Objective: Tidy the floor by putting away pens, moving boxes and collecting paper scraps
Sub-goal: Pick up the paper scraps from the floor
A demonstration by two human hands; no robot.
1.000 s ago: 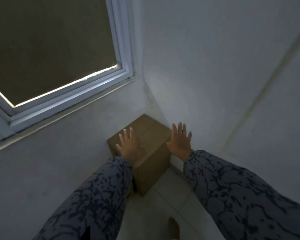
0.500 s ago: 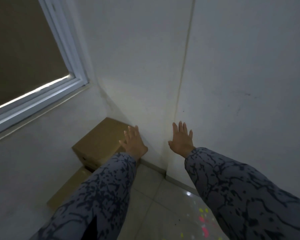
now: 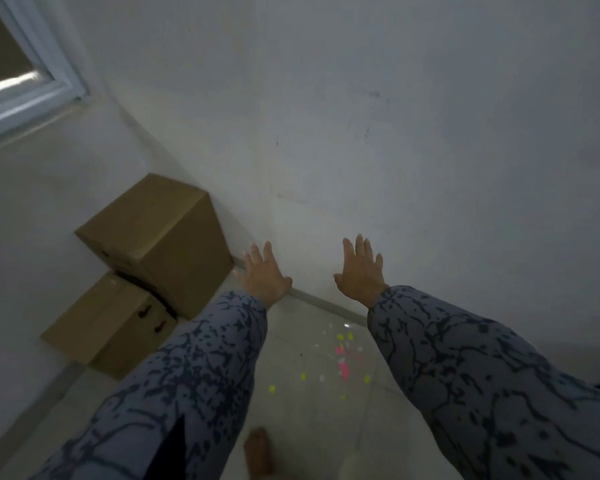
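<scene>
Reaching forward with straight, spread fingers, left hand (image 3: 264, 277) and right hand (image 3: 360, 271) hold nothing; stacked boxes (image 3: 153, 237) sit left of them.

Single head view, worn on my head, facing forward and down into room corner; my left hand (image 3: 264, 276), right hand (image 3: 360, 271) near, floor (image 3: 312, 410) below.

No readable text or labels, even on the cardboard boxes (image 3: 153, 244).
</scene>
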